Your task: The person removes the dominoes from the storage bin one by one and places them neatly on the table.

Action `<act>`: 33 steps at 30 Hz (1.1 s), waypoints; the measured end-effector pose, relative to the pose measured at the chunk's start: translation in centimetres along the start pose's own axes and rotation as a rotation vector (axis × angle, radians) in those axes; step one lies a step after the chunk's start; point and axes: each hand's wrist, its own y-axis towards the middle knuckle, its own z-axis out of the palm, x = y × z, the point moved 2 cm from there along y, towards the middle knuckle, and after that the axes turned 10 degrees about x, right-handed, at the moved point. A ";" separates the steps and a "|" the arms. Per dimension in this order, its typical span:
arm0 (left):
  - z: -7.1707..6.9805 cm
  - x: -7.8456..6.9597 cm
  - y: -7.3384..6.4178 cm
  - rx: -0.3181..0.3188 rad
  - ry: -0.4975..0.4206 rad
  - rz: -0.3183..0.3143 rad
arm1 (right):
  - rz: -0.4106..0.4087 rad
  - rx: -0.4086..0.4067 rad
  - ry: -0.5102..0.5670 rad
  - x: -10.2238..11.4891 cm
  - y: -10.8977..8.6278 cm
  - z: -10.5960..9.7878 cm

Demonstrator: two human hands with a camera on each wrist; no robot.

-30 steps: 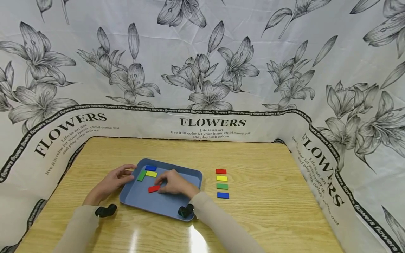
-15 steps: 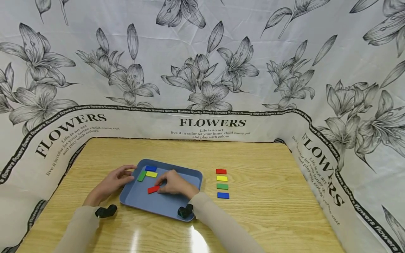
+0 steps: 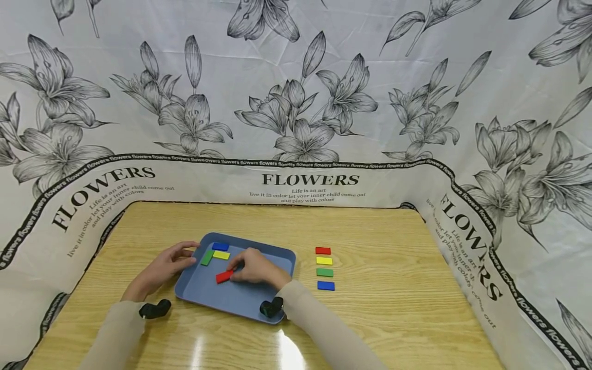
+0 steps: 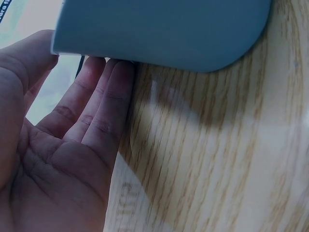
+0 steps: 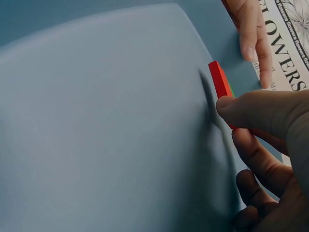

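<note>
Fingers and thumb of my right hand [image 3: 256, 267] pinch a red rectangular block [image 3: 224, 277] by its end, over the blue-grey tray [image 3: 245, 303]. Its thin edge shows in the right wrist view, but whether it touches the tray floor I cannot tell. Also in the tray, toward its far left corner, lie a blue block [image 3: 220, 246], a yellow block [image 3: 221, 255] and a green block [image 3: 207, 257], close together. At the tray's left side my left hand [image 3: 164, 267] touches the outer wall with fairly straight fingers; in the left wrist view the fingertips are partly hidden by the tray.
Right of the tray, a column of blocks lies on the wooden table [image 3: 393, 308]: red [image 3: 323, 251], yellow [image 3: 324, 261], green [image 3: 325, 273] and blue [image 3: 326, 285], spaced apart. A flower-printed cloth [image 3: 208, 180] closes off the back and sides. Each wrist wears a black device [image 3: 155, 309].
The red block has turned slightly and shifted a tiny bit left in my right hand's pinch. My left hand and the other blocks stay where they were.
</note>
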 end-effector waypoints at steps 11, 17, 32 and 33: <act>0.0 -0.1 -0.1 0.004 0.004 0.034 | 0.005 -0.021 -0.023 0.5 -0.9 -2.0; 0.0 0.0 -0.1 -0.004 0.009 0.023 | 0.008 -0.023 -0.029 1.0 -1.7 -3.5; -0.2 0.3 -0.1 -0.006 0.007 0.027 | -0.014 -0.151 -0.010 0.0 -5.6 -6.9; -0.2 0.3 -0.1 -0.004 0.005 0.025 | -0.017 -0.166 -0.009 -0.3 -6.1 -7.1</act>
